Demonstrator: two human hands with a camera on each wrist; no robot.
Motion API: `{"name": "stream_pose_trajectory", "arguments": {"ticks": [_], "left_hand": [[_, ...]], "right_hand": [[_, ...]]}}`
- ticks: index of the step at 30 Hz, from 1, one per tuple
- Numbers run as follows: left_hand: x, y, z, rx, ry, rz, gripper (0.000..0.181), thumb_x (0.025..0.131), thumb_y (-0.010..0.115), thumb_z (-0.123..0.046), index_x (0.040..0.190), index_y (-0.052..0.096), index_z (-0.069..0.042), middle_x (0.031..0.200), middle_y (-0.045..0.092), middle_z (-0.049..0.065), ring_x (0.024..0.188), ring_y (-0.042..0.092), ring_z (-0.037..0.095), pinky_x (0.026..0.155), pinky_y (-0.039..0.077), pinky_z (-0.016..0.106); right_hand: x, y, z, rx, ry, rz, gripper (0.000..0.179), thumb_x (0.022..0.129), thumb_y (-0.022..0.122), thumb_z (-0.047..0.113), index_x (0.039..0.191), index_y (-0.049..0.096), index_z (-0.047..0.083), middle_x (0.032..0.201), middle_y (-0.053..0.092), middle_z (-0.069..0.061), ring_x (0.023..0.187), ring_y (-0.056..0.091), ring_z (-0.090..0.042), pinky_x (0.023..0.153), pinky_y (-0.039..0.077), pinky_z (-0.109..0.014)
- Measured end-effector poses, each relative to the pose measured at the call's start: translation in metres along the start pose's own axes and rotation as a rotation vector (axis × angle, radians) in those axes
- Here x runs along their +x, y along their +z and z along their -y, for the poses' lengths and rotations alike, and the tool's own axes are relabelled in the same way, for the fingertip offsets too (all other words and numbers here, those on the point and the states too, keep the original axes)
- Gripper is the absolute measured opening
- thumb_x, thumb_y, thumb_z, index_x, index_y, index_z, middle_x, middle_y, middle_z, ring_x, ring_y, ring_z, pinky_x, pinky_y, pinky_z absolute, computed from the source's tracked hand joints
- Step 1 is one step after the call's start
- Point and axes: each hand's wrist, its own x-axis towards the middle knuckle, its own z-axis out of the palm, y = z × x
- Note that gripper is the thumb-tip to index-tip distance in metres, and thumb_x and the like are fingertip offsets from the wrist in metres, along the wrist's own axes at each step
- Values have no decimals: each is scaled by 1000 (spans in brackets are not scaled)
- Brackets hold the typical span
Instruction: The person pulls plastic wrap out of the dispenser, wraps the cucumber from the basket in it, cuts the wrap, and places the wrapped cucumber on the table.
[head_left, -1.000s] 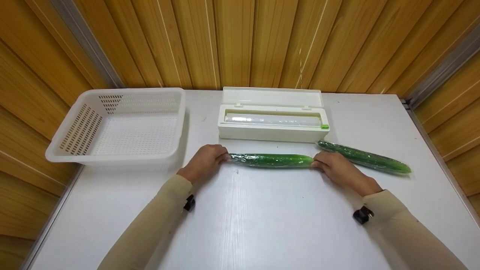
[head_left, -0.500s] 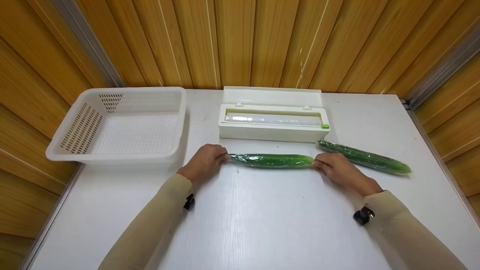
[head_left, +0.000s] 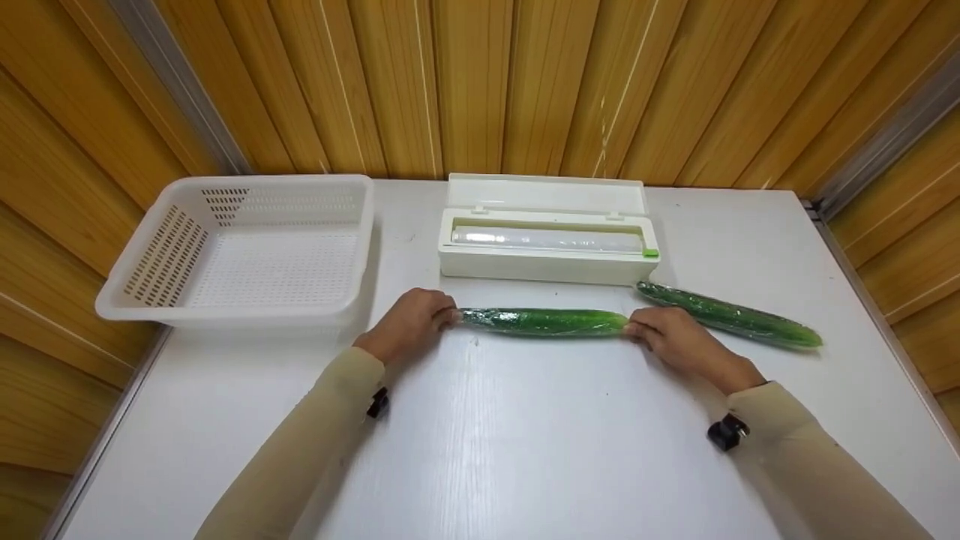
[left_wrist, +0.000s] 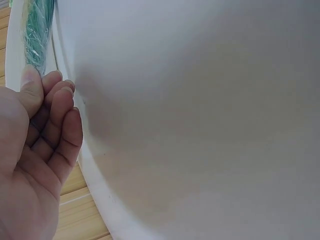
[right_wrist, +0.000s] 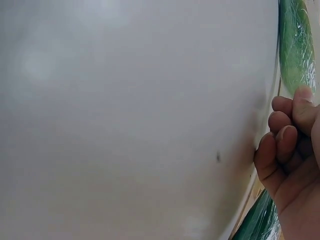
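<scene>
A green cucumber [head_left: 541, 322] wrapped in clear cling film lies crosswise between the two hands, in front of the film dispenser. The left hand [head_left: 414, 321] pinches the wrapping at its left, darker end; in the left wrist view, thumb and forefinger meet on the film [left_wrist: 37, 52]. At the paler right end, the right hand [head_left: 679, 341] pinches the wrapping between thumb and index finger, as the right wrist view also shows. A second wrapped cucumber [head_left: 739, 318] lies slanted on the table just beyond the right hand. The film ends inside the fingers are hidden.
Behind the held cucumber stands a white cling film dispenser [head_left: 551, 266], its lid raised, a film roll inside and a green slider at its right. A white perforated basket [head_left: 232, 313] sits at the left of the white table [head_left: 540, 450]. A wooden-plank wall closes the back.
</scene>
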Motion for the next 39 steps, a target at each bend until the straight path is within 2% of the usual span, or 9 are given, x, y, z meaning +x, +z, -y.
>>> {"name": "stream_pose_trajectory", "arguments": {"ticks": [15, 23, 25, 31, 37, 39], "left_hand": [[1, 1, 0, 8, 6, -12, 25, 106, 68, -12, 82, 70, -7, 73, 57, -4, 73, 52, 16, 74, 47, 34], [6, -4, -3, 68, 81, -31, 17, 101, 73, -9, 86, 78, -4, 79, 70, 1, 74, 58, 14, 75, 53, 32], [6, -5, -5, 74, 83, -26, 17, 101, 74, -9, 85, 78, -4, 78, 70, 1, 74, 58, 14, 75, 52, 30], [11, -2, -13, 96, 64, 11, 17, 101, 74, -11, 86, 78, -3, 77, 67, 0, 73, 55, 13, 73, 49, 29], [17, 5, -23, 78, 17, 46, 12, 101, 74, -11, 92, 81, -7, 87, 75, 0, 79, 60, 11, 79, 53, 29], [19, 7, -26, 80, 19, 51, 13, 102, 74, -13, 92, 81, -7, 86, 74, 0, 78, 59, 11, 79, 54, 31]], "right_hand": [[-3, -6, 10, 6, 40, 56, 24, 108, 63, 12, 84, 64, 14, 70, 53, 9, 67, 49, -8, 65, 43, -31], [-3, -7, 9, -1, 80, 87, 25, 108, 62, 12, 83, 62, 15, 70, 49, 11, 67, 47, -9, 65, 41, -30], [-4, -8, 9, -8, 78, 86, 25, 108, 62, 12, 83, 62, 15, 70, 48, 12, 67, 47, -9, 65, 41, -30], [-10, -11, 6, -9, 70, 69, 22, 108, 63, 12, 86, 64, 15, 71, 50, 11, 67, 48, -9, 65, 41, -30], [-19, -18, 2, -8, 95, 84, 26, 109, 61, 14, 83, 60, 16, 70, 49, 10, 65, 46, -7, 64, 40, -29], [-22, -20, -1, -17, 95, 80, 27, 109, 61, 14, 83, 58, 16, 70, 48, 10, 65, 46, -7, 64, 40, -28]]}}
